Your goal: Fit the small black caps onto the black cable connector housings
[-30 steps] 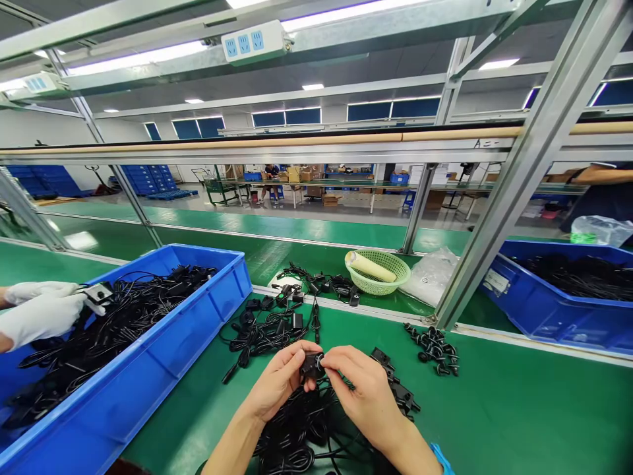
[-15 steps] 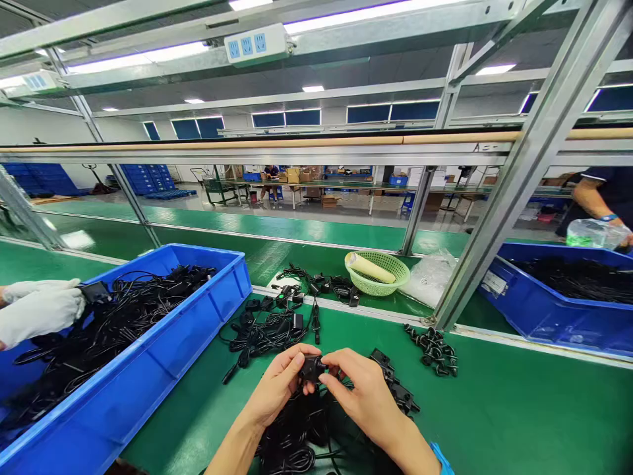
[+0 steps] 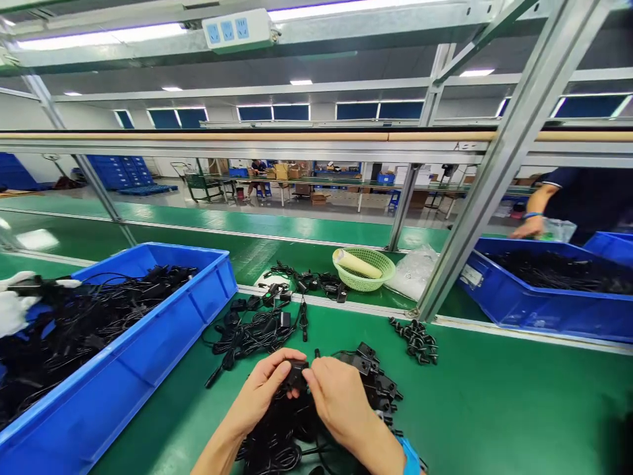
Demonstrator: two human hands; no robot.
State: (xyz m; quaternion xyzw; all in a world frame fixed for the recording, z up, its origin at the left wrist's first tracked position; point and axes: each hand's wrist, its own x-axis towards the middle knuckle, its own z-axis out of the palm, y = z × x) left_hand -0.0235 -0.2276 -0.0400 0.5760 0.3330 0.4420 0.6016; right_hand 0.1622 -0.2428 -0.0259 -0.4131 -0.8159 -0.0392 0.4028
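Observation:
A small black box-shaped device (image 3: 295, 375), possibly a small pump, is pinched between the thumb and fingers of my left hand (image 3: 264, 386). My right hand (image 3: 341, 396) is closed against the device's right side, its fingers curled so that whatever they grip is hidden. Beneath both hands lies a heap of black cables (image 3: 281, 435). Similar black devices with short spouts (image 3: 378, 382) are piled just right of my right hand. More cabled black devices (image 3: 252, 333) lie beyond my left hand.
At left, a blue bin (image 3: 198, 316) holds black cabled parts, with a co-worker's white-gloved hand (image 3: 14, 303) over it. Small black fittings (image 3: 415, 340) lie to the right. Behind are a green basket (image 3: 366, 284), a plastic bag (image 3: 413, 270), a metal post (image 3: 475, 211) and another blue bin (image 3: 534, 310).
My right hand has gone from a fingertip pinch at the device's end to a tighter, curled grip. The view has turned slightly right. The co-worker's bare hand is now over the right bin.

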